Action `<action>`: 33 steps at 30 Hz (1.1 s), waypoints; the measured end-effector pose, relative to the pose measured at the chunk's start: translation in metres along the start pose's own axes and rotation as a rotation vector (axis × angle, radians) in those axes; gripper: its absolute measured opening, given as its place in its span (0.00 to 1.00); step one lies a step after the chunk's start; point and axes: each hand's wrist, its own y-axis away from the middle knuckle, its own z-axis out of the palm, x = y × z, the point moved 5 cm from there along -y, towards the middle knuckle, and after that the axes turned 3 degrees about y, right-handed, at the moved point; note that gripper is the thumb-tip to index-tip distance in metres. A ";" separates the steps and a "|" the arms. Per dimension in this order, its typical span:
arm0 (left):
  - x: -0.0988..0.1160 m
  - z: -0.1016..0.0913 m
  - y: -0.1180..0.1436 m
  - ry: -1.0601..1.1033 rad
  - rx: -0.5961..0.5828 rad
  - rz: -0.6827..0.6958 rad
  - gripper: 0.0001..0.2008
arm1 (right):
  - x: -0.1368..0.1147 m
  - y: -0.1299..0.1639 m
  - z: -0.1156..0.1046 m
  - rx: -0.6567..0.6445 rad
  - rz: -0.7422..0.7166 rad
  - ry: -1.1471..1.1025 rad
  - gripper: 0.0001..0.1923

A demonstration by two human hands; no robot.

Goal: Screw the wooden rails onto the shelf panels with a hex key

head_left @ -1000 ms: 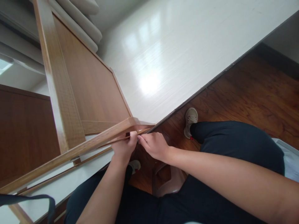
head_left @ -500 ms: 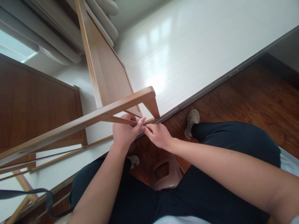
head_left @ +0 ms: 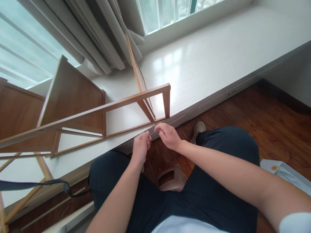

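A light wooden frame (head_left: 97, 109) stands on a white platform (head_left: 206, 64) in front of me. A thin wooden slat (head_left: 121, 131) runs along its bottom to the corner post (head_left: 166, 102). My right hand (head_left: 168, 136) curls its fingertips onto the slat just left of that post. My left hand (head_left: 141, 147) sits close beside it, just under the slat, fingers curled together; nothing shows in it. Both forearms reach out over my dark trousers.
A brown plastic stool (head_left: 171, 178) shows between my legs on the dark wood floor (head_left: 267, 110). Brown wooden panels (head_left: 73, 94) lean at the left, grey curtains (head_left: 102, 35) hang behind. A dark strap (head_left: 36, 185) lies at the lower left. A white box (head_left: 284, 171) sits at right.
The view has tilted up, bringing the curtains and window into sight. My left hand has let go of the slat and dropped just below it; my right hand stays at the slat's end.
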 end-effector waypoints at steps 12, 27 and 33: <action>-0.035 0.041 0.007 0.552 -0.348 -0.308 0.11 | -0.031 0.052 -0.018 0.298 -0.144 0.097 0.12; -0.041 0.040 0.018 0.591 -0.393 -0.392 0.07 | -0.042 0.064 0.000 0.261 -0.338 0.219 0.19; -0.033 0.033 -0.001 0.578 -0.322 -0.291 0.12 | -0.036 0.050 0.004 0.241 -0.228 0.183 0.10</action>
